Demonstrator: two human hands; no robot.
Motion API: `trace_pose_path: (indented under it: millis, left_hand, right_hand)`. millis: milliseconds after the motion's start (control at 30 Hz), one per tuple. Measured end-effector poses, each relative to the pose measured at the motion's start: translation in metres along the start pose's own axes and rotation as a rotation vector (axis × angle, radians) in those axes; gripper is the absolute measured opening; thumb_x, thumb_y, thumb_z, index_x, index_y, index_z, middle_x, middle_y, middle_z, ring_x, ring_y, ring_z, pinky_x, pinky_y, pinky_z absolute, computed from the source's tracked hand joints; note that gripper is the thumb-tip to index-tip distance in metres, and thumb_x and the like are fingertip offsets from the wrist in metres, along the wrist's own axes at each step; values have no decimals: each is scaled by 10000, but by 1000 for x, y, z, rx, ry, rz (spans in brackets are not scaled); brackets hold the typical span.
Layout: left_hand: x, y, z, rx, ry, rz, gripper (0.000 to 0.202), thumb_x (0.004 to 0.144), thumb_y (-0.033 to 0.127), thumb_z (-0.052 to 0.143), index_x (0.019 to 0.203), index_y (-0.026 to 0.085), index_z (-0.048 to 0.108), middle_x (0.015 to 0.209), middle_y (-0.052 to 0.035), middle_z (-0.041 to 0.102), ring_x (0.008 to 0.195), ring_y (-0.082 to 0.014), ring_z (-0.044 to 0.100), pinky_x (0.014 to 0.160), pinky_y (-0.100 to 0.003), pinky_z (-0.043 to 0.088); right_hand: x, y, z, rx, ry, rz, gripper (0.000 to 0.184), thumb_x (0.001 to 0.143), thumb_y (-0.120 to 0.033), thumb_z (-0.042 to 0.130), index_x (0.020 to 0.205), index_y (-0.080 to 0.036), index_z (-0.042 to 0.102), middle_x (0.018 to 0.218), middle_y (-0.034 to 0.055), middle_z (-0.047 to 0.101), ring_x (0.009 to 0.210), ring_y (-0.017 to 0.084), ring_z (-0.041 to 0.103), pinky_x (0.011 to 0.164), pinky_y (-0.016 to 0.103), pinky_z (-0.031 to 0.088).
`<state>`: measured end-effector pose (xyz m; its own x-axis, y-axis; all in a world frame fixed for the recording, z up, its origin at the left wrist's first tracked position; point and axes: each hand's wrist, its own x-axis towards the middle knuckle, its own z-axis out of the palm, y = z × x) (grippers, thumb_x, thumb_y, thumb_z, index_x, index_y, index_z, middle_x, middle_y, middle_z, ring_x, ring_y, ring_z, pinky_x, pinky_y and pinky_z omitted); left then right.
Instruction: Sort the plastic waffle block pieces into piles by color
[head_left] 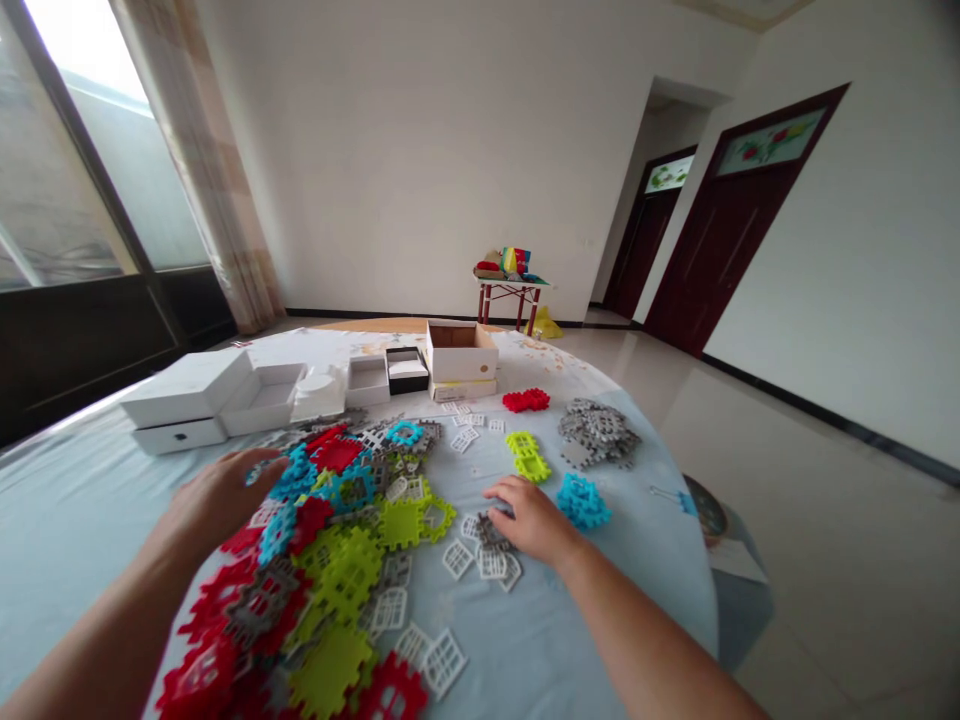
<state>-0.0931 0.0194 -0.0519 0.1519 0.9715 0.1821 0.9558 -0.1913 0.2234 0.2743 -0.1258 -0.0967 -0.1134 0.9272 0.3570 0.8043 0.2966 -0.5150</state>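
Two hands point(229, 495) point(531, 522): bent, can't tell grip | plastic pile point(352, 575): long axis forward-right

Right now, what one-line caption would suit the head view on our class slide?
Left hand by a colourful pile of pieces, right hand at a grey piece.

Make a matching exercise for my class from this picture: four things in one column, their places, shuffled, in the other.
Things
1. Left hand
2. Right hand
3. Blue stack
4. Black box

Places
A. Between two white boxes
B. At the left edge of the mixed pile
C. Just right of the right hand
D. At a gray piece, right of the mixed pile

Pairs: 1-B, 2-D, 3-C, 4-A
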Motion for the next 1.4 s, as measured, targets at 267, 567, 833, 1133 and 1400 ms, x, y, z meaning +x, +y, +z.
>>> trace_pose_path:
  millis: [267, 567, 833, 1133, 1400]
  left_hand:
    - [-11, 30, -14, -200, 28, 156, 494, 750, 567, 371, 1039, 225, 579, 1057, -31, 627, 929, -190, 560, 805, -265, 396]
    - [-36, 82, -9, -191, -114, 390, 505, 742, 556, 399, 1082, 240, 598, 1135, -50, 605, 1035, -221, 538, 907, -332, 382]
    - [-41, 92, -16, -169, -121, 417, 525, 762, 549, 360, 1087, 215, 601, 1127, -89, 601, 1018, -234, 542, 893, -354, 386]
    - [-54, 120, -16, -453, -179, 326, 434, 754, 530, 402, 977, 225, 615, 978, -30, 651, 874, -180, 574, 775, -273, 424]
    - [-70, 172, 32, -455, -491, 487, 338, 714, 477, 459, 609, 162, 520, 541, 29, 431, 524, -98, 360, 484, -236, 261]
  right_hand:
    - [-1, -15, 1, 10, -126, 69, 241, 769, -150, 527, 980, -175, 639, 854, 46, 624, 788, 140, 562, 747, 233, 423]
    - [-7, -34, 8, 79, -112, 19, 236, 760, -163, 546, 971, -184, 647, 835, 38, 617, 754, 131, 558, 726, 224, 423]
    - [-10, -16, 12, 225, 8, 144, 224, 772, -183, 524, 959, -164, 646, 828, 41, 591, 712, 118, 552, 694, 222, 448]
    - [-6, -21, 15, 372, 101, 99, 221, 786, -217, 528, 979, -169, 625, 835, 35, 570, 733, 119, 558, 671, 228, 460]
    - [-4, -40, 12, 416, 155, 43, 222, 803, -266, 525, 992, -181, 606, 858, 30, 570, 732, 106, 557, 663, 209, 466]
